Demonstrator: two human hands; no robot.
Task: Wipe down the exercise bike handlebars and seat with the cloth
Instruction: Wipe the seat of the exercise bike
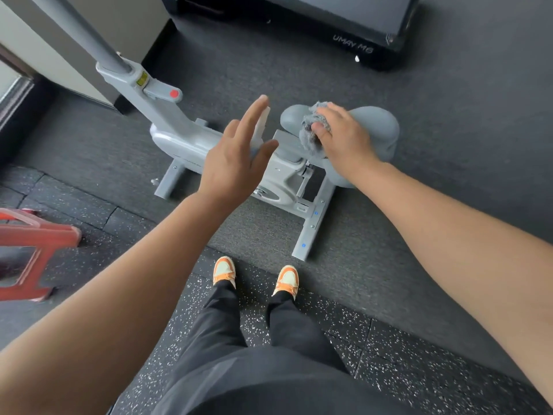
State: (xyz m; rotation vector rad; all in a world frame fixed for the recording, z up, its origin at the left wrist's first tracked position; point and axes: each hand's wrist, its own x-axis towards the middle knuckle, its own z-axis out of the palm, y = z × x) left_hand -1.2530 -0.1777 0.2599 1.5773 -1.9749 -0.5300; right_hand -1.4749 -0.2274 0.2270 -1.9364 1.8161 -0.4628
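Observation:
A grey exercise bike (179, 136) stands on the dark mat below me. Its grey padded seat (377, 124) is at the centre right. My right hand (341, 136) presses a fluffy grey cloth (311, 127) onto the seat's left part, fingers closed over the cloth. My left hand (239, 157) hovers in the air left of the seat with fingers spread, holding nothing. The bike's grey post (98, 40) runs up and off the top left; the handlebars are out of view.
A black treadmill (359, 25) sits at the top. A red plastic stool (33, 250) stands at the left. A wall and door frame (45, 55) are at the upper left. My feet in orange shoes (254, 277) stand on speckled rubber flooring just before the bike's base bar (311, 232).

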